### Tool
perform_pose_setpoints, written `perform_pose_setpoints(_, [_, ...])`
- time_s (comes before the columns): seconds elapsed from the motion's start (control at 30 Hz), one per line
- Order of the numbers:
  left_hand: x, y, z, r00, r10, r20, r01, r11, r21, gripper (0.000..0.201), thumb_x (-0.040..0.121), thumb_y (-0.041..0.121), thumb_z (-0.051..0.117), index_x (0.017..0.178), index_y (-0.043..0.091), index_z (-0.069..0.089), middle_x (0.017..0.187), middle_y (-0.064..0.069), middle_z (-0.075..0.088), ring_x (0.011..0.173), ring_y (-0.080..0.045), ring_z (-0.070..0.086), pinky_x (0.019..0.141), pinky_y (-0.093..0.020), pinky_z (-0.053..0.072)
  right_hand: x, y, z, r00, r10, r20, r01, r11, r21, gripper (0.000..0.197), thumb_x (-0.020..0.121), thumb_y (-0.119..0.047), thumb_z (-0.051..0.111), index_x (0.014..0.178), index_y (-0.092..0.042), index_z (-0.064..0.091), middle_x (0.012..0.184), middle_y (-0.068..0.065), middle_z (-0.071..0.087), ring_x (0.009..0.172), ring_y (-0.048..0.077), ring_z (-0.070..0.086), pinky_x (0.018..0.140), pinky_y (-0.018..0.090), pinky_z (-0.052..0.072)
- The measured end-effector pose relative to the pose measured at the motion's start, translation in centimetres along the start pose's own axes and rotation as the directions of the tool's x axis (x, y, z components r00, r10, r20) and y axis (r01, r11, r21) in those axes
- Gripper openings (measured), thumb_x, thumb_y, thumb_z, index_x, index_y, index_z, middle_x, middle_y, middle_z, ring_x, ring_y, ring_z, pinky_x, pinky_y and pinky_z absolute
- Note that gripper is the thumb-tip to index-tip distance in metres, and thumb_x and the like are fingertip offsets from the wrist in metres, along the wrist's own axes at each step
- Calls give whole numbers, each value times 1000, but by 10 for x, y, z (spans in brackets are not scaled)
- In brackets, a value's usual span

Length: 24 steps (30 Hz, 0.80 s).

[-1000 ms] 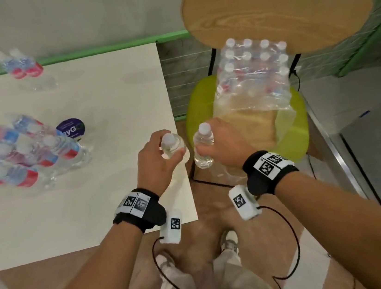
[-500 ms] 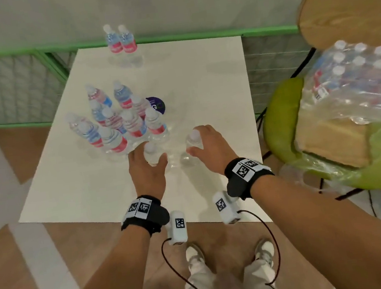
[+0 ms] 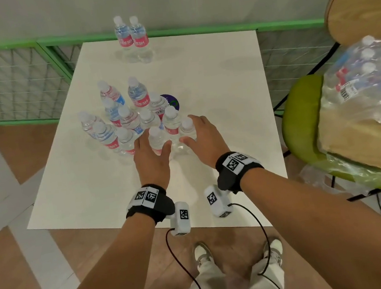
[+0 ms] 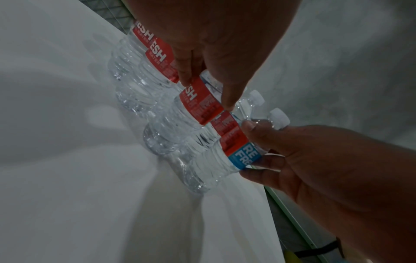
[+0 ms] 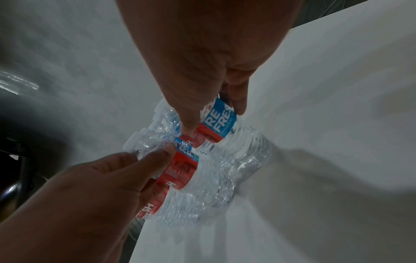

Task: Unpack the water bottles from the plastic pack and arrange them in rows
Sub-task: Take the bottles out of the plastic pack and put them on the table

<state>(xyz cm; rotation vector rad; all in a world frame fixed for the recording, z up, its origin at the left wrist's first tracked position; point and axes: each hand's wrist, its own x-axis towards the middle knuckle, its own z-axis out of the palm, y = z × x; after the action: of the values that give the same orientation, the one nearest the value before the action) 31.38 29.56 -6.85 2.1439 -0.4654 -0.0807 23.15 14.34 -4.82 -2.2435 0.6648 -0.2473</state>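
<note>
Left hand (image 3: 150, 159) grips upright bottle (image 3: 157, 141) on table (image 3: 213, 88); right hand (image 3: 204, 137) grips neighbouring bottle (image 3: 187, 132). Plastic pack (image 3: 365, 82) on chair holds remaining bottles.

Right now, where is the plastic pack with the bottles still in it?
In the head view the plastic pack sits at the far right on the green chair, beside the white table and apart from both hands.

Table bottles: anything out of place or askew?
Two bottles stand alone at the table's far edge, apart from the main cluster. The cluster looks staggered, not straight rows. All stand upright; no spill visible.
</note>
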Motion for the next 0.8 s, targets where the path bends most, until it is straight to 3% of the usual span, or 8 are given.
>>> perform_pose_setpoints(0.17, [-17, 18, -8, 989, -3, -151, -3, 999, -41, 66, 81, 48, 77, 133, 19, 49, 129, -1, 48, 115, -20, 53, 99, -35, 48, -9, 9, -15, 996, 53, 70, -58, 996, 68, 88, 81, -60, 68, 150, -19, 32, 144, 3, 46, 131, 19, 46, 107, 32, 38])
perform_pose_setpoints(0.3, [-44, 56, -1, 960, 50, -277, -81, 992, -102, 36, 91, 38, 68, 114, 12, 57, 110, -5, 50, 85, -15, 52, 78, -16, 44, -25, 27, -49, 996, 89, 0, -88, 988, 127, 62, 85, -54, 67, 136, -24, 50, 125, -4, 56, 103, 12, 61, 92, 31, 52])
perform_pose_setpoints(0.37, [-57, 80, 18, 981, 47, -189, -80, 982, -171, 21, 95, 34, 62, 103, 16, 58, 97, -6, 56, 75, -11, 50, 69, -12, 41, -35, 42, -74, 993, 113, -45, -107, 986, 126, 48, 88, -49, 64, 129, -26, 55, 112, -6, 60, 87, 10, 63, 83, 27, 54])
perform_pose_setpoints(0.47, [-77, 117, 63, 990, 122, 72, -103, 969, -222, 16, 97, 34, 59, 90, 19, 59, 77, 2, 60, 65, -5, 50, 62, -15, 41, -57, 75, -114, 979, 194, -67, -186, 977, 108, 27, 89, -48, 60, 109, -30, 62, 93, -11, 66, 79, 8, 63, 75, 28, 56])
perform_pose_setpoints(0.53, [-89, 137, 100, 931, 239, 276, -184, 960, -212, 19, 97, 35, 58, 84, 21, 59, 70, 7, 58, 63, -6, 51, 61, -20, 44, -75, 100, -144, 968, 230, -97, -221, 971, 95, 22, 88, -49, 57, 96, -30, 65, 85, -10, 68, 77, 8, 64, 72, 35, 57])
perform_pose_setpoints(0.63, [-109, 166, 159, 754, 328, 569, -248, 945, -215, 21, 96, 39, 54, 82, 26, 61, 70, 6, 62, 66, -11, 60, 64, -37, 54, -104, 142, -194, 947, 296, -123, -293, 955, 37, 19, 91, -38, 55, 86, -24, 68, 81, -6, 69, 77, 14, 64, 74, 37, 56])
perform_pose_setpoints(0.7, [-125, 192, 195, 629, 387, 674, -338, 917, -212, 22, 95, 36, 52, 81, 22, 62, 69, 5, 62, 66, -14, 59, 65, -41, 52, -123, 167, -230, 923, 358, -143, -362, 932, 3, 24, 91, -33, 52, 78, -20, 67, 76, -2, 68, 73, 17, 63, 73, 39, 55])
perform_pose_setpoints(0.8, [-149, 237, 243, 478, 445, 757, -436, 869, -235, 16, 95, 29, 52, 86, 24, 63, 71, 8, 61, 67, -10, 56, 65, -36, 50, -136, 211, -278, 844, 492, -212, -511, 859, -40, 29, 89, -29, 50, 73, -9, 63, 71, 8, 67, 70, 28, 63, 72, 44, 54])
